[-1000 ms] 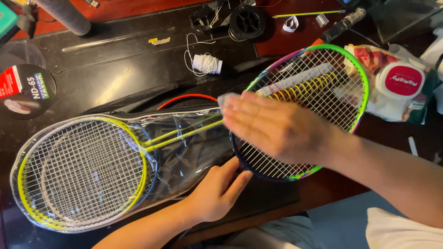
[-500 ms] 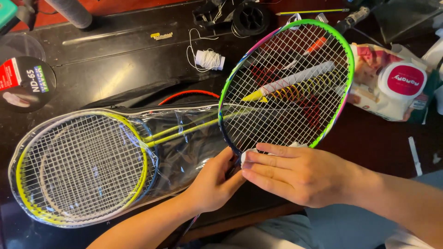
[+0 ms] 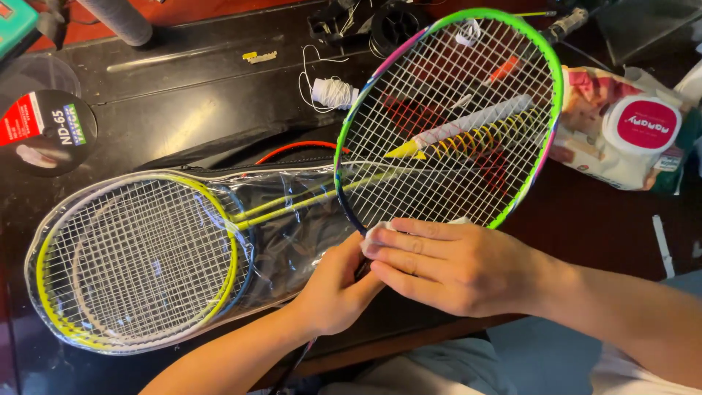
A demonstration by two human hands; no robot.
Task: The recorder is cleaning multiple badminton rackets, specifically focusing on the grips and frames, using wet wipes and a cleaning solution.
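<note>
1. My left hand (image 3: 335,289) has its grip clenched around the throat of the badminton racket (image 3: 450,117), just below the strung head, thumb pointing up toward 1 o'clock.
2. My right hand (image 3: 457,267) lies flat-fingered over the bottom of the racket's frame, its grip pressing a small white wipe (image 3: 374,235) against the rim; the wipe's corner shows at my fingertips, touching my left thumb.
3. The racket's head rises from my hands toward 12 o'clock, tilted a little to 1 o'clock. Its rim is bright green along the top and right side, pink and dark blue on the left, with white strings.
4. Through the strings I see a grip handle wrapped in white tape (image 3: 475,123) and a coil of yellow wrap (image 3: 491,139) lying on the counter (image 3: 183,110) below.
5. At 9 o'clock from my hands lies a clear plastic racket cover (image 3: 183,256) holding yellow-framed rackets (image 3: 139,263), their shafts running under the green racket's lower left rim.
6. At 12 o'clock, just beyond the cover, sits a small spool of white string (image 3: 333,93) with a loose tail.
7. At 2 o'clock, near the racket's right rim, rests a pack of wet wipes (image 3: 629,132) with a white and red lid.
8. At 10 o'clock, far off on the dark counter, lies a round black string reel (image 3: 47,132).
</note>
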